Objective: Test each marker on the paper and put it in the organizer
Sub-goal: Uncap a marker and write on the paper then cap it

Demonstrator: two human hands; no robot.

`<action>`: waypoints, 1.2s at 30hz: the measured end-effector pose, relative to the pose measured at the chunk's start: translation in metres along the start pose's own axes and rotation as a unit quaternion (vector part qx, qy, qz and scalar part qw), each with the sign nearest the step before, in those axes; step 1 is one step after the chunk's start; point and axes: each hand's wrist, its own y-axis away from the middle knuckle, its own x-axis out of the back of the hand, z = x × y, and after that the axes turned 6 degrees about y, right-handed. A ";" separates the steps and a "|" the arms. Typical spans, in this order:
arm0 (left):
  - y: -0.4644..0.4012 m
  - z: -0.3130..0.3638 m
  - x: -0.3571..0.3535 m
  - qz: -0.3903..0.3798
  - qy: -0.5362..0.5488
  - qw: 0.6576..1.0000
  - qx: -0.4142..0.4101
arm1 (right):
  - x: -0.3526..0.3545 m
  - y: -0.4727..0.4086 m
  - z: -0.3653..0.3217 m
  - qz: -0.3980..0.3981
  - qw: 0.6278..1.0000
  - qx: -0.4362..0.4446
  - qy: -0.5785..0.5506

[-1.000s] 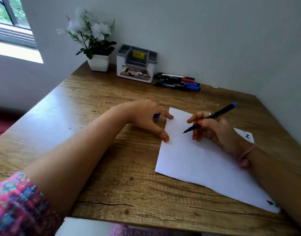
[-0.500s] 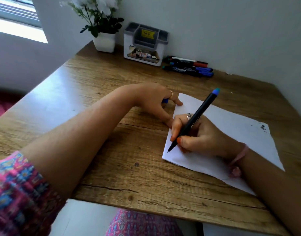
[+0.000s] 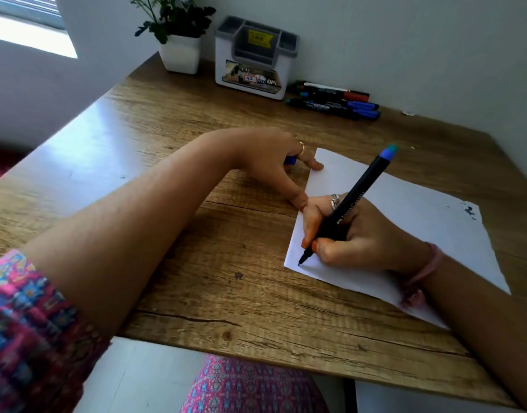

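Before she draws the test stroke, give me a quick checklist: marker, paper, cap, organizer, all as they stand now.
1. Marker uncapped and gripped in the right hand like a pen: ok.
2. Tip on the paper, at its near left corner: ok; it looks to be touching, and a short dark mark shows there.
3. Left hand steadying the sheet, with fingertips at its left edge: ok.
4. Cap kept for recapping: ok; a blue piece shows under the left hand's fingers.
5. Organizer upright at the back by the wall, top compartments open: ok.
6. Ink flow good: cannot tell yet.
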 end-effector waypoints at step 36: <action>-0.001 -0.001 0.000 -0.001 0.001 1.000 -0.001 | -0.003 -0.002 0.001 0.057 0.998 0.006 0.003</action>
